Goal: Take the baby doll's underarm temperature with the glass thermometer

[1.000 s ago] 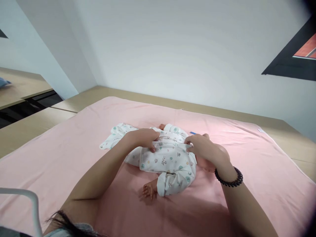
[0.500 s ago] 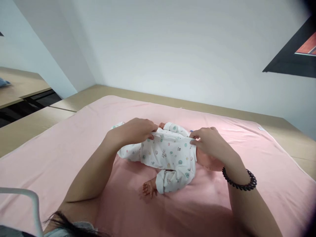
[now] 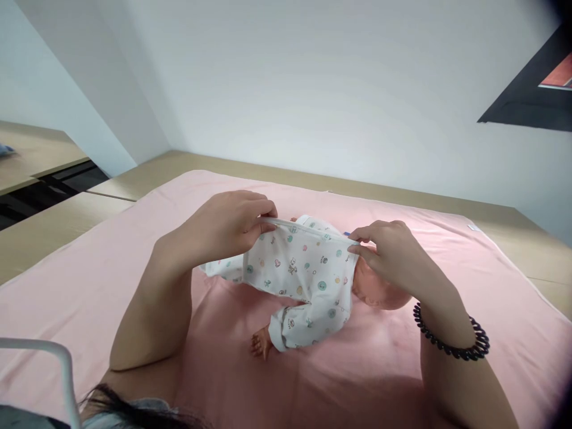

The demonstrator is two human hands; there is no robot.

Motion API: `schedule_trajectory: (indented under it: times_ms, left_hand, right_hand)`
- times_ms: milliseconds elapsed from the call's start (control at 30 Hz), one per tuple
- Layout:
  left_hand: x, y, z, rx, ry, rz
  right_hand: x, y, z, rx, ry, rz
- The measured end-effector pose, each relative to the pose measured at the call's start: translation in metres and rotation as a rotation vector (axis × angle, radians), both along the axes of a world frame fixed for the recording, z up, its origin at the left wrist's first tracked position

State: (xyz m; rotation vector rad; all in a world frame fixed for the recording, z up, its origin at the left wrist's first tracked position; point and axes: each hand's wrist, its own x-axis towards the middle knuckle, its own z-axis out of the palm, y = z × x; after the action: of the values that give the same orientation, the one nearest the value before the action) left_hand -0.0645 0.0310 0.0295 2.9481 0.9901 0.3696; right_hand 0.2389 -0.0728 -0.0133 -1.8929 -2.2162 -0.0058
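A baby doll (image 3: 379, 287) lies on a pink sheet (image 3: 223, 375), its head to the right and partly behind my right hand. It wears a white baby shirt (image 3: 299, 268) with small animal and dot prints. My left hand (image 3: 236, 223) pinches the front edge of the shirt at its lower end. At the neck end, my right hand (image 3: 379, 247) pinches the same edge between thumb and fingers. The edge is stretched between both hands and raised off the doll's body. One doll hand (image 3: 261, 344) sticks out of the near sleeve; the far arm is mostly hidden.
The sheet covers a light wooden table (image 3: 111, 205) whose back edge meets a white wall (image 3: 313, 89). A white curved bar (image 3: 67, 369) stands at the lower left. A dark frame (image 3: 527, 95) is at the upper right, and another wooden surface (image 3: 36, 149) at the far left.
Both hands have lifted the shirt's edge higher, the left hand rising most and moving left. The front panel is now pulled up and toward me, away from the doll's body.
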Motion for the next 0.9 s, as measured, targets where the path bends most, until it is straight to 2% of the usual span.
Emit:
schedule_trajectory:
  times_ms: [200,300,433,567,800,900]
  left_hand:
    - [-0.004,0.003,-0.005,-0.087,0.230,-0.039]
    - [-0.004,0.007,-0.012,-0.145,0.324,-0.008]
    - [-0.003,0.013,-0.020,-0.143,0.360,0.045]
    - [-0.001,0.015,-0.024,-0.179,0.360,0.004]
    - [0.020,0.017,-0.036,-0.395,0.590,0.057]
    - [0.029,0.020,-0.040,-0.432,0.621,0.049]
  right_hand:
    - [-0.009,0.000,-0.002,-0.031,-0.061,0.034]
    - [-0.010,0.000,-0.003,-0.065,-0.026,0.016]
    - [-0.004,-0.002,-0.001,-0.069,0.044,-0.043]
    - [0.005,-0.007,0.005,-0.063,0.056,-0.093]
    - [0.030,-0.014,0.004,-0.123,-0.009,-0.156]
    - [0.031,-0.011,0.003,-0.181,-0.053,-0.163]
